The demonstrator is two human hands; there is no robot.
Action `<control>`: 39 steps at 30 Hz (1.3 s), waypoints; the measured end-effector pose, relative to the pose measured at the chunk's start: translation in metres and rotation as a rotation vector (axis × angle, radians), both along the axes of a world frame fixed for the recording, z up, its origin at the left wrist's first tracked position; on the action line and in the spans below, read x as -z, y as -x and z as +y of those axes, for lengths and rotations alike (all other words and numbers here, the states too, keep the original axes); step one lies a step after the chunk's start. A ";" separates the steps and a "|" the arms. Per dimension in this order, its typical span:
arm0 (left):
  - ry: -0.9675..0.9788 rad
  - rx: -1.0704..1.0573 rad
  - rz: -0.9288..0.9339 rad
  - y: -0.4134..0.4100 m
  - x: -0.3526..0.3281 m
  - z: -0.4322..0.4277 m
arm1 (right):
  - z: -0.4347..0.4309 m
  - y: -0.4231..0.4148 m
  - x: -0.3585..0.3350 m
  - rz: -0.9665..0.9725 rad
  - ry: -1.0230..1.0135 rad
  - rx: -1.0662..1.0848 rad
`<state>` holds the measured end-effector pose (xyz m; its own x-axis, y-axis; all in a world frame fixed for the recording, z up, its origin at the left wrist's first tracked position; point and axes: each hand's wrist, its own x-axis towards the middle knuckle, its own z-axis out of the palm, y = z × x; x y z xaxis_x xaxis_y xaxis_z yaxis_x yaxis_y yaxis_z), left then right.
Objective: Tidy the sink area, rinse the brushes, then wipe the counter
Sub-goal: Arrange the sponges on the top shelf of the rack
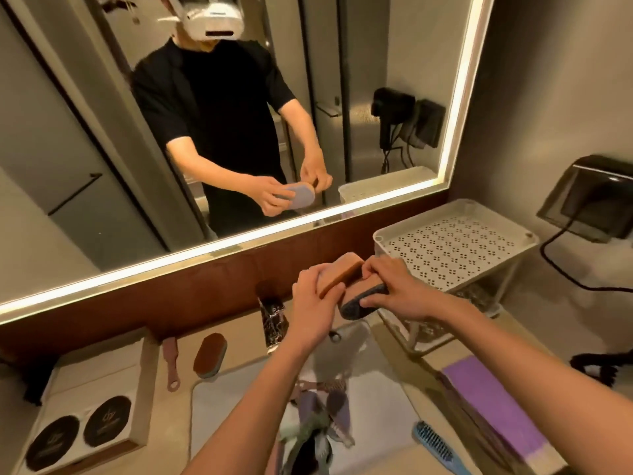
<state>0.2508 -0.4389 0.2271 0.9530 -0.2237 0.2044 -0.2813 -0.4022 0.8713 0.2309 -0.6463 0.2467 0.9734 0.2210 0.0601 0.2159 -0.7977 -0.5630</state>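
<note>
Two brushes meet in mid-air above the sink basin (pixel 219 416). A wooden-backed brush (pixel 342 269) is tilted up toward the mirror (pixel 102 132), and a dark-bristled brush (pixel 359 305) sits just under it, the two touching. The left hand (pixel 315 296) grips the wooden one, fingers wrapped over its back. The right hand (pixel 394 289) clasps the dark one, fingers curled round its end.

From where I stand this looks like pairing up the brushes ahead of the rinse. I cannot tell whether they are being rubbed together or merely stacked. To do it well, I'd hold both over the basin so loose hair and drips fall in, not onto the counter (pixel 186 368). I'd also grip the backs rather than the bristles, and turn the bristles down before any water runs.

Below them the basin holds a tangle of combs and brushes (pixel 325 406). Further out, an oval brush (pixel 209 354) and a pink handled tool (pixel 171 365) lie on the counter to the left. A blue comb (pixel 435 443) and a purple cloth (pixel 493 402) lie to the right, with a white perforated rack (pixel 455 248) behind.
</note>
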 end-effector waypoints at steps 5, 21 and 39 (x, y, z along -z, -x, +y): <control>-0.085 -0.025 -0.086 -0.032 -0.017 -0.060 | -0.064 -0.020 -0.010 -0.023 -0.110 0.056; -0.147 0.014 0.021 -0.104 -0.009 -0.172 | -0.164 -0.076 0.011 0.037 -0.233 0.185; -0.269 -0.075 -0.044 -0.116 0.021 -0.181 | -0.181 -0.097 0.015 0.097 -0.359 0.242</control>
